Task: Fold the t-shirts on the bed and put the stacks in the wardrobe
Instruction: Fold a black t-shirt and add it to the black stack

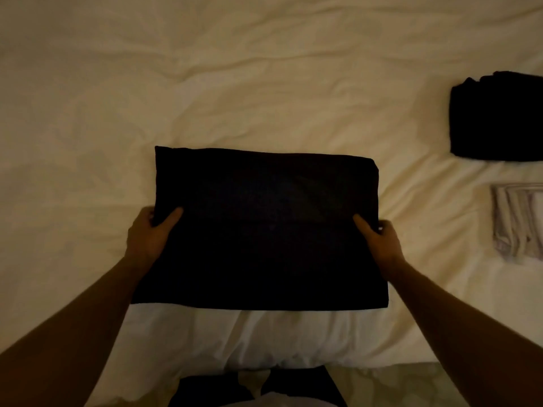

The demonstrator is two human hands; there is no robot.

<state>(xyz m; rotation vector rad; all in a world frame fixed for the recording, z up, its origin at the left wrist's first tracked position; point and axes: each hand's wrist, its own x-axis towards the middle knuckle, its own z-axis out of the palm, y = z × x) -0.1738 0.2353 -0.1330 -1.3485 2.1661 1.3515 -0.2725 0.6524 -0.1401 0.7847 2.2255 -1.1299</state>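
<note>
A black t-shirt [264, 227], folded into a wide rectangle, lies flat on the cream bed sheet [205, 92] near the bed's front edge. My left hand [150, 235] pinches its left edge, thumb on top and fingers tucked under the cloth. My right hand [379, 239] pinches the right edge the same way. At the right side of the bed sits a stack of folded black t-shirts [496, 116]. In front of that stack lies a folded white and grey t-shirt [520, 221], cut off by the frame edge.
The sheet is wrinkled across the far half of the bed. The bed's front edge [264, 356] runs below the t-shirt, with my legs in dark clothing [258, 389] against it. The room is dim.
</note>
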